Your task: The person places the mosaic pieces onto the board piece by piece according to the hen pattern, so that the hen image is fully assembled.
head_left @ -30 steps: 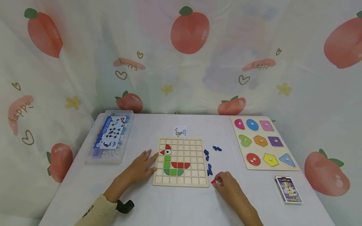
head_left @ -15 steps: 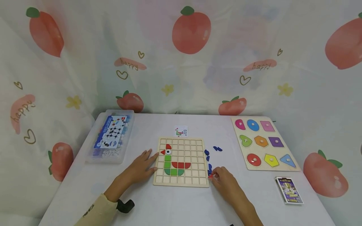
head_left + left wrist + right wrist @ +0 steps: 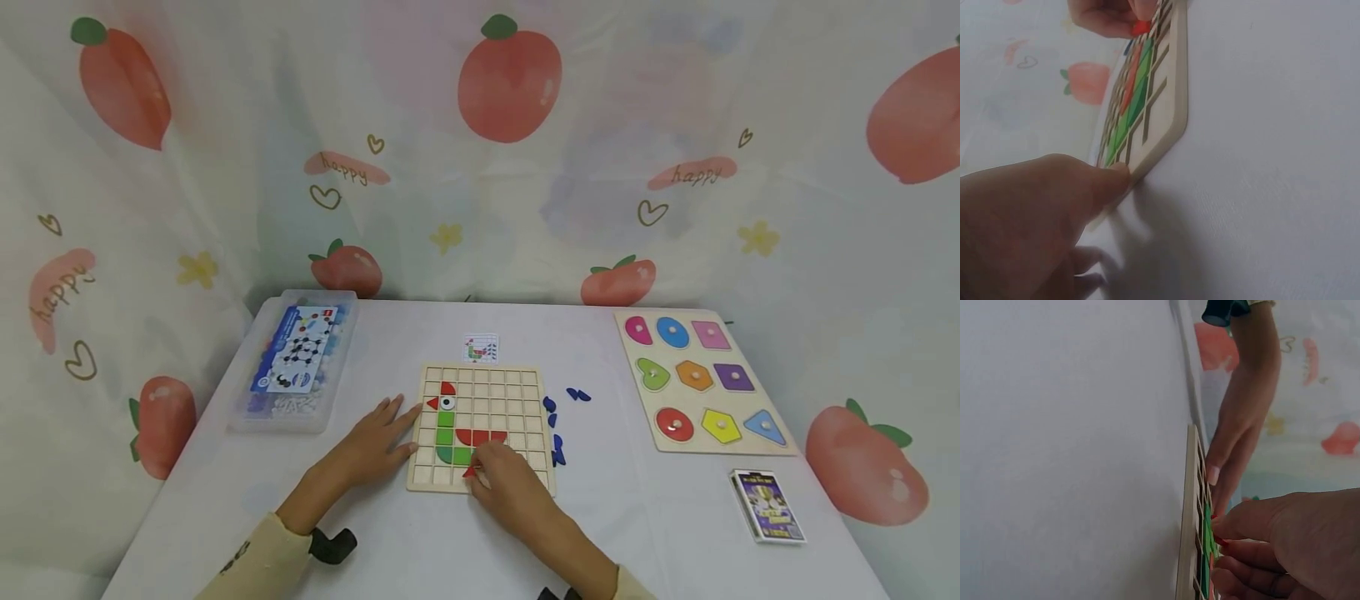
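Note:
A wooden grid board lies mid-table with a bird figure of red and green pieces, plus an eye piece, in its cells. My right hand reaches over the board's lower part and pinches a small red triangular piece between thumb and fingers, just below the green row. That hand hides part of the lower right cells. At the board's left side, my left hand spreads its fingers along the edge; in the left wrist view its thumb rests on the frame.
Several blue pieces lie right of the board. A small picture card sits behind it. At left stands a clear plastic case; at right are a shape puzzle board and a card deck.
My right hand has moved left from beside the blue pieces to over the board's lower part, carrying the red triangular piece. The left hand has stayed at the board's edge.

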`<state>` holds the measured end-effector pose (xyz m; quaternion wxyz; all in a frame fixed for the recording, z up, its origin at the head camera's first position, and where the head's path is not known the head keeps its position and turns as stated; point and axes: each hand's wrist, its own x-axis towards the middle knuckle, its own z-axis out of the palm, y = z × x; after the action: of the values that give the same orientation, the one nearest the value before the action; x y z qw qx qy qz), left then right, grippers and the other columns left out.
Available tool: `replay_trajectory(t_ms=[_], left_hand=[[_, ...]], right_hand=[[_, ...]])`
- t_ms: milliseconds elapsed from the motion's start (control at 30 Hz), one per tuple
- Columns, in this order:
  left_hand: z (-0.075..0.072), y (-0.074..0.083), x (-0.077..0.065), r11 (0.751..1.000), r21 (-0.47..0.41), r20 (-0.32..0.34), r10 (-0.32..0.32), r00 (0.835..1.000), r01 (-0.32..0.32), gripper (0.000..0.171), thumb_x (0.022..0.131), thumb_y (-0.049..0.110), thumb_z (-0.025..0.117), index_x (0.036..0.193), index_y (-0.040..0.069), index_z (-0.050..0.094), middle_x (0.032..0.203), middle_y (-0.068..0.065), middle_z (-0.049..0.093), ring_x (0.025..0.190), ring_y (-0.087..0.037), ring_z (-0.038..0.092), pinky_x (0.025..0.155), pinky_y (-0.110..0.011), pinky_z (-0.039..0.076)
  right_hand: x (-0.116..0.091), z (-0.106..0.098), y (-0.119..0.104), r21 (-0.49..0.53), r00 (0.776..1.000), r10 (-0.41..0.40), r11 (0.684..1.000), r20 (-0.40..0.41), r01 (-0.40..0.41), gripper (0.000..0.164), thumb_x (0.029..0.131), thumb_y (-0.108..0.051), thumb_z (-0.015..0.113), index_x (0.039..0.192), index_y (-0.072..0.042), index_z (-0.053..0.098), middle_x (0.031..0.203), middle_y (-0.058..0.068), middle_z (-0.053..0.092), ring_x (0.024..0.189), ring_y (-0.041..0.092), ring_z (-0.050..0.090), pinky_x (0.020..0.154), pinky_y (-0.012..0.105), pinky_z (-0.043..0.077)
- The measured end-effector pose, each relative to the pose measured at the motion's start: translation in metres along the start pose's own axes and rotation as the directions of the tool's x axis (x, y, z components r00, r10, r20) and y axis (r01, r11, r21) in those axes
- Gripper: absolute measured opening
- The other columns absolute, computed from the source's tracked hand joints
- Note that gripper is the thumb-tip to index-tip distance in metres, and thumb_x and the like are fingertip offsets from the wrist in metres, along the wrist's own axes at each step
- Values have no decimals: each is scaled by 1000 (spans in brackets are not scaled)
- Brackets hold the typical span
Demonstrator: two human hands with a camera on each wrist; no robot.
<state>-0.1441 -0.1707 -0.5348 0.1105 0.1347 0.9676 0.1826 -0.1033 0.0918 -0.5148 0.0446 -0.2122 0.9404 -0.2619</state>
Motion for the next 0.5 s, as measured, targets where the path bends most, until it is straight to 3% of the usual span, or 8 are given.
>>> replay_trajectory(t_ms=[200,500], left_hand=[[-1,1,-1,1000,-6,-2,-2,1000,2,68,104,41,63,165,22,39,173,-16,27,161,-42,20,125,-62,29],[-1,2,0,1000,-10,4,-6,1000,7,68,104,41,63,165,22,39,174,-16,27,161,-42,20,127,-61,27]], right_hand=[[10,13,-7,-66,999,-41,997,-9,41,16,91,-11,82,103,-7,74,92,0,66,82,10,57,78,26,58],[13,7,-11,3,998,-63,998,24,63,6,92,-5,79,96,-7,75,83,-3,65,72,7,53,66,20,51]])
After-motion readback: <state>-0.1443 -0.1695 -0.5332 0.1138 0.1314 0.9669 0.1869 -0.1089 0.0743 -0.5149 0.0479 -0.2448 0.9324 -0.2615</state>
